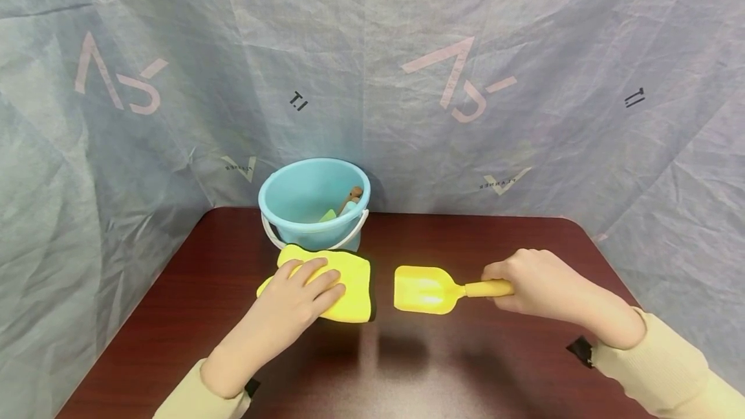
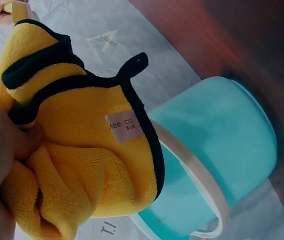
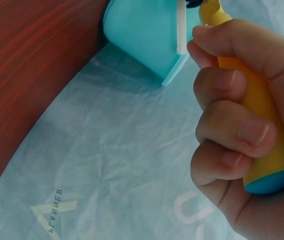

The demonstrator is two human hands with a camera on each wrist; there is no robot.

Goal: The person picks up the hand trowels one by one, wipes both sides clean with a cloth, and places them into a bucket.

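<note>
My left hand grips a yellow cloth with black edging. In the left wrist view the cloth hangs folded and bunched, showing a white label and a black loop. My right hand has its fingers curled round the handle of a yellow toy shovel. The shovel's blade points left toward the cloth, a small gap apart from it. Both things are held above the table. In the right wrist view the yellow handle shows a blue end.
A light blue bucket with a white handle stands at the table's back left, behind the cloth. Inside it lie a brown stick-like thing and a green piece. Grey printed sheeting hangs around the dark red table.
</note>
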